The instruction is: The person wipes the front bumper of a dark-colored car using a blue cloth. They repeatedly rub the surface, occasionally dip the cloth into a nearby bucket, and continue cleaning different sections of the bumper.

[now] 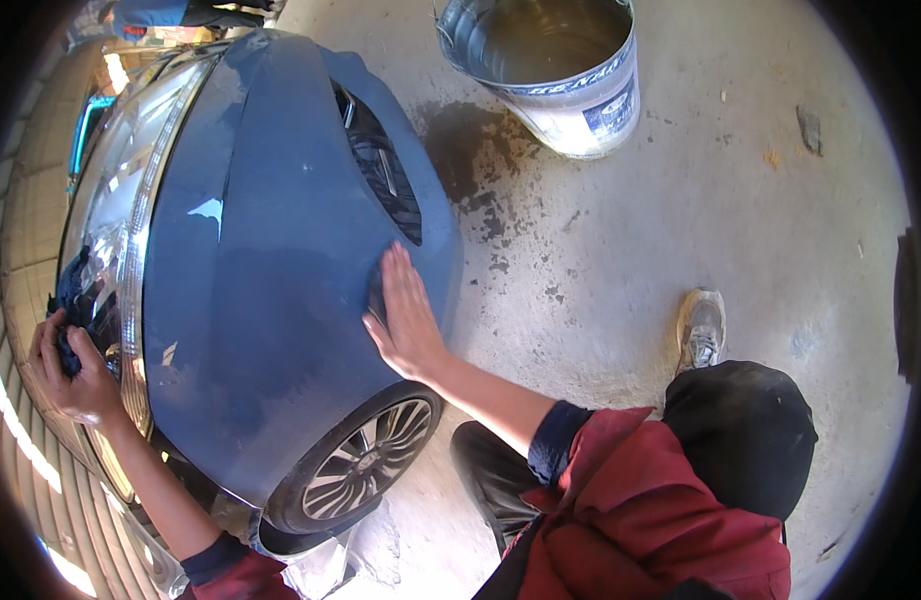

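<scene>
My right hand (409,319) lies flat on the dull blue body panel (280,277) of a car, fingers together. Beneath it shows the edge of a dark pad (375,292), with my thumb along its near side; most of the pad is hidden. Off to the left, my left hand (77,375) grips a crumpled dark cloth (71,337) against or just above the car's glossy glass (104,277). A dark lamp unit (385,172) sits beyond my right fingertips. Below the panel is the wheel (366,461) with a many-spoked rim.
A white bucket (580,120) of murky water stands on the concrete floor (730,202), beside a wet patch (460,142). Another bucket (310,562) is partly hidden below the wheel. My shoe (702,326) is at right. Another person (156,15) appears at the upper left.
</scene>
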The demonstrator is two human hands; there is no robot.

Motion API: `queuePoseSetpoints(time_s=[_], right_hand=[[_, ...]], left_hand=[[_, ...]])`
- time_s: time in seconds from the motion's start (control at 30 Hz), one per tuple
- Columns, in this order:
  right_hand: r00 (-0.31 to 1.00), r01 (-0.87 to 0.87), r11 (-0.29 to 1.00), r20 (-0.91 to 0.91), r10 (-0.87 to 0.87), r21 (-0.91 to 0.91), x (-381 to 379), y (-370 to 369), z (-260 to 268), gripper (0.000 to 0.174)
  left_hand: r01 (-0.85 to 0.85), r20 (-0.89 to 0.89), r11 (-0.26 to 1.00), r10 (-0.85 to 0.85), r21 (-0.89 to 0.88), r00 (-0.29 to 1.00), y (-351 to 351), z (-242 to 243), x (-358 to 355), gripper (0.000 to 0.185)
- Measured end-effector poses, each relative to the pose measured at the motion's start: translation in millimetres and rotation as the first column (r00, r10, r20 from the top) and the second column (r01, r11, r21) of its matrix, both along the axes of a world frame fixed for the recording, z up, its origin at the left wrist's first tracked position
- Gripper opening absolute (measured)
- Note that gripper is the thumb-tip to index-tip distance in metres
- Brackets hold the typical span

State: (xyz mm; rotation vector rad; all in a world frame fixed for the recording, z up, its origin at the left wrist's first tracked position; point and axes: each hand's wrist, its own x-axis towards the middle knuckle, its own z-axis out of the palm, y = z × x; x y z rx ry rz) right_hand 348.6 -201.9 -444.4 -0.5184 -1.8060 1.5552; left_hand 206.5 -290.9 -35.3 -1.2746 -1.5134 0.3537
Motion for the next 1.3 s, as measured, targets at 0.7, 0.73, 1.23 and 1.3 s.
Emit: queuePoseSetpoints(time_s=[0.7,0.73,1.23,1.3], right_hand=[[0.962,0.158,0.987,-0.227,-0.154,0.000,-51,57,32,0.081],[0.978,0.072,0.996,-0.194,-0.079,-0.045,-57,70,40,0.081],[0.966,0.175,0.983,-0.184,-0.182,-0.053,-70,72,55,0.087],[0.977,0.096,0.986,-0.174,-0.119,-0.136,-83,101,71,0.086]], left_hand=[[0.017,0.006,1.000,-0.017,0.020,1.000,6,-9,9,0.016],[0.030,-0.005,0.999,-0.030,0.012,1.000,7,-9,9,0.016],[0.026,0.004,0.999,-0.026,0.026,1.000,5,-13,17,0.018],[0.028,0.013,0.999,-0.028,0.030,1.000,5,-12,18,0.018]])
